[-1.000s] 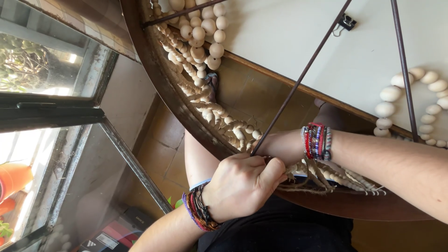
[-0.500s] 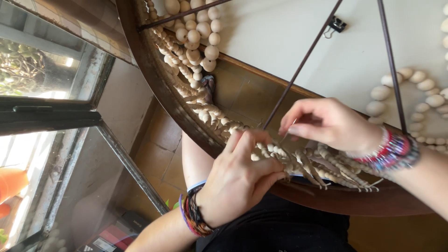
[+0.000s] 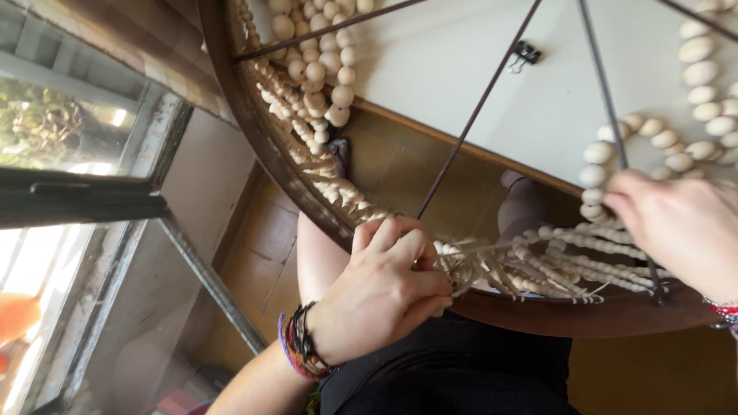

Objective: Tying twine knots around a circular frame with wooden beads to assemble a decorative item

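Left hand (image 3: 380, 296) pinching bead strands (image 3: 553, 261) on wooden hoop (image 3: 254, 138), right hand (image 3: 680, 227) pulling thread

Bare forearms, stacked black and purple cord bracelets at the left hand (image 3: 380, 296), black trousers below.

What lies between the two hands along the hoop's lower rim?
In the head view, small bead strands bundled on the wooden hoop span from left hand to right hand.
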